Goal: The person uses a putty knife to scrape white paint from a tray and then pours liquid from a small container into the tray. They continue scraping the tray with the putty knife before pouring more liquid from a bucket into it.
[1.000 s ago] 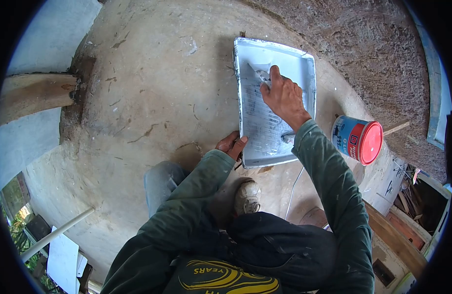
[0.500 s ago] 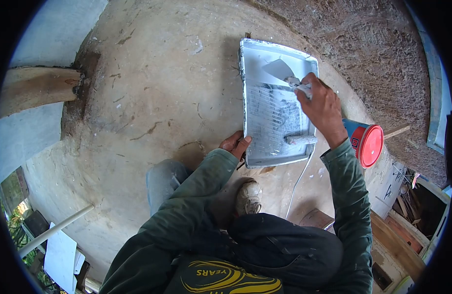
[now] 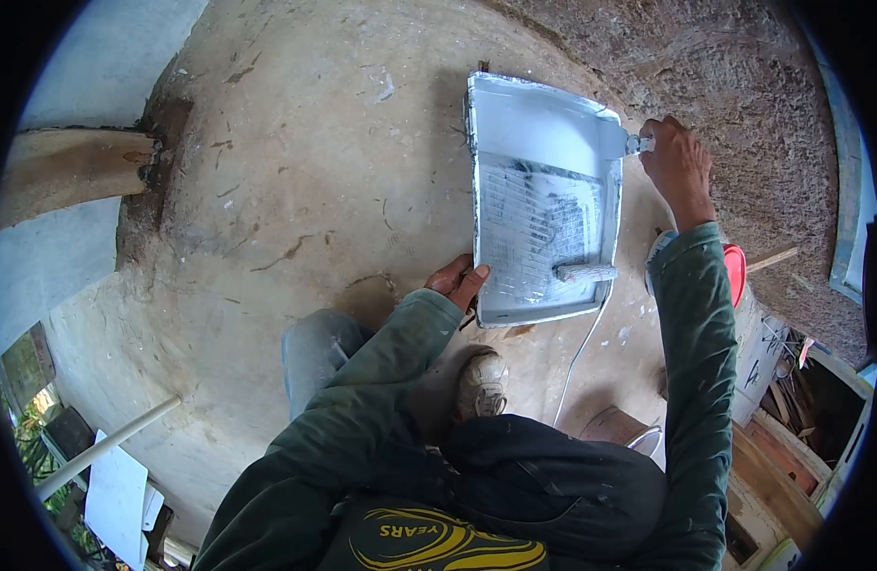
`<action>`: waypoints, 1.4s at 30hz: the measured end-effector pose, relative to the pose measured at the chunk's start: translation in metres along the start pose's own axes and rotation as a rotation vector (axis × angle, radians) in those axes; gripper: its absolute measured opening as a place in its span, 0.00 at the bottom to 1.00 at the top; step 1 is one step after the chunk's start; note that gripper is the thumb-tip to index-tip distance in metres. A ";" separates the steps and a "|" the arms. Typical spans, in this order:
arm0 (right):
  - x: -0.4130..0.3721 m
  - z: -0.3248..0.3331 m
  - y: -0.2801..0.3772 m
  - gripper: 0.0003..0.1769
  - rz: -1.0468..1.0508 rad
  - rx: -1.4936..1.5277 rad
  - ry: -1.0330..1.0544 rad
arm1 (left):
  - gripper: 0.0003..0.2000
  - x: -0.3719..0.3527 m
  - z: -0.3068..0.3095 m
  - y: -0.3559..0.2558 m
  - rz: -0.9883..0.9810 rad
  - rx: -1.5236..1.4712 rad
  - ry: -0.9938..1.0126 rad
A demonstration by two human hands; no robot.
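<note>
A paint tray lies on the floor, white paint pooled at its far end and streaked over its ribbed slope. My left hand grips the tray's near left edge, thumb over the rim. Beyond the right rim, my right hand is closed on the handle of a paint-coated scraper. The scraper's blade points left and meets the tray's right wall near the paint pool. A small paint roller rests in the lower right of the tray, with its wire handle reaching out over the near rim.
Behind my right sleeve is a bucket with a red lid, mostly covered. Another bucket sits by my knee. My shoe is just below the tray. A wooden post stands left, and a rough earthen strip borders the floor.
My right hand has moved right with the scraper, from over the paint pool to the tray's right rim. My sleeve now covers most of the red-lidded bucket. The left hand stays put.
</note>
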State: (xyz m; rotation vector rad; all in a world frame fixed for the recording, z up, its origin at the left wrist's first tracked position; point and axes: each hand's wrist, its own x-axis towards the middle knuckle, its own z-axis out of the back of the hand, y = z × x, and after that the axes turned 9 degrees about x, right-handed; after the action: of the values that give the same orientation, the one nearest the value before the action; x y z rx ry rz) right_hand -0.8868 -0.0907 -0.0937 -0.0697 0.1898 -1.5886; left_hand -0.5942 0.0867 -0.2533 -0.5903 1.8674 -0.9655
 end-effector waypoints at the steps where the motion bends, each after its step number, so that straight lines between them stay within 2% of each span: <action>1: 0.004 -0.003 -0.001 0.14 -0.029 -0.008 0.009 | 0.27 0.001 0.002 0.002 -0.009 0.041 0.020; 9: 0.038 -0.010 0.002 0.13 0.033 0.090 0.152 | 0.25 0.000 0.001 -0.002 0.027 -0.027 0.061; 12: 0.041 -0.008 0.015 0.14 0.051 0.105 0.171 | 0.24 0.000 0.000 -0.001 -0.061 0.014 0.025; 14: 0.041 -0.004 0.024 0.14 0.061 0.114 0.176 | 0.24 -0.002 0.002 -0.011 0.062 -0.041 0.081; 18: 0.041 -0.001 0.040 0.15 0.064 0.151 0.185 | 0.25 -0.002 0.001 -0.010 0.073 -0.025 0.094; 19: 0.041 0.000 0.044 0.15 0.062 0.168 0.203 | 0.26 -0.001 -0.003 -0.006 0.022 -0.075 0.055; 20: 0.040 0.001 0.048 0.15 0.061 0.167 0.204 | 0.27 -0.001 -0.005 -0.004 -0.029 -0.124 0.017; 24: 0.040 0.006 0.068 0.13 0.085 0.166 0.162 | 0.26 -0.001 -0.003 -0.006 0.021 -0.077 0.030; 42: 0.041 0.023 0.133 0.12 0.202 0.186 0.118 | 0.26 -0.001 -0.005 -0.004 -0.062 -0.092 0.034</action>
State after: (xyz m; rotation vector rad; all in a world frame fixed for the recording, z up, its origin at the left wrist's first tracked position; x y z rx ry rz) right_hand -0.7530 -0.1352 -0.0956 0.1835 0.1357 -1.4026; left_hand -0.5980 0.0868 -0.2485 -0.6941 1.9415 -0.9382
